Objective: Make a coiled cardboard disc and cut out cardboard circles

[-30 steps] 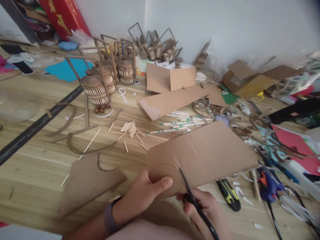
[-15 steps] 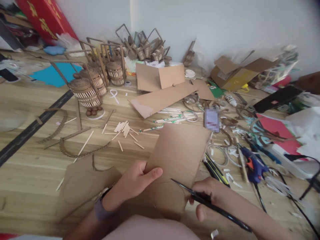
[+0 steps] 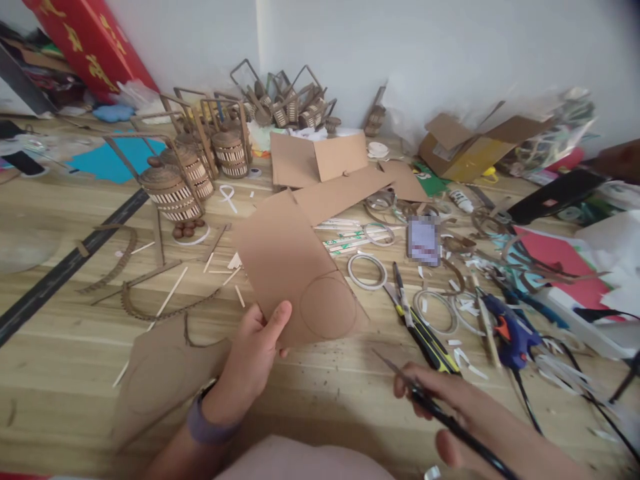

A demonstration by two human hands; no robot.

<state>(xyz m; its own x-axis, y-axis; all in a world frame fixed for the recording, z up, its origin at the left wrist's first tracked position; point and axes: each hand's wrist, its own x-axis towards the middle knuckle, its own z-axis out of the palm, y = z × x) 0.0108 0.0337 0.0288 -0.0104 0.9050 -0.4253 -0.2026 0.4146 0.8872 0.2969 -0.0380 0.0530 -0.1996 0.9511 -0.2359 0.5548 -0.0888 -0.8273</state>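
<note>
My left hand (image 3: 257, 347) holds a flat brown cardboard sheet (image 3: 275, 257), thumb on top and fingers underneath. A pencil-like circle (image 3: 329, 308) is drawn near its right corner. In my right hand (image 3: 450, 400) is a slim black cutting tool (image 3: 437, 408) with a narrow pointed tip. Its tip points left, below the sheet and apart from it. Whether it is a knife or scissors I cannot tell. Beside my left wrist lies another cardboard piece (image 3: 160, 373) with a curved notch and a faint circle outline.
Yellow-and-black cutters (image 3: 433, 343), tape rolls (image 3: 367, 271) and a blue glue gun (image 3: 513, 333) lie to the right. Small lidded baskets with handles (image 3: 170, 193) stand at the back left. Cardboard boxes (image 3: 340, 157) and thin sticks (image 3: 173, 293) are spread over the wooden table.
The cardboard sheet has swung left and turned, carried by my left hand, uncovering the cutters and a tape roll. My right hand with the black tool has moved slightly right, away from the sheet.
</note>
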